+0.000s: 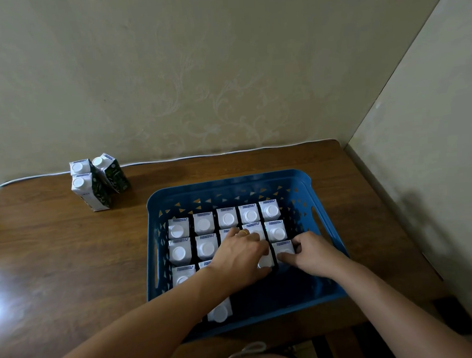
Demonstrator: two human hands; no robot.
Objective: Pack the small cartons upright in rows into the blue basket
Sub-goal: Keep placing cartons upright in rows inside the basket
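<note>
The right hand (312, 254) is curled round a small carton (283, 249) at the right end of the third row inside the blue basket (229, 183): the thumb is laid on the carton's near edge and the fingers are hooked over its far right corner. The left hand (240, 256) is spread palm down just beside it at 9 o'clock, its straight fingers resting on the tops of the middle cartons, with the thumb against a white cap (265, 261). A gold ring (243, 232) is worn on one finger of that hand.

Around the hands, the packed cartons (204, 223) are stood upright in rows, caps upward: five are seen across the far row, and further rows are partly hidden beneath the forearms. One more carton (220, 311) is visible near the basket's front wall at 6 o'clock, under the left forearm.

The basket is set on a brown wooden table (55, 256). At 10 o'clock from the basket, well apart from it, three loose cartons (98, 183) are grouped near the table's far edge, one of them tilted. A white cable (201, 155) is run along that edge, against the patterned wall (196, 71).
</note>
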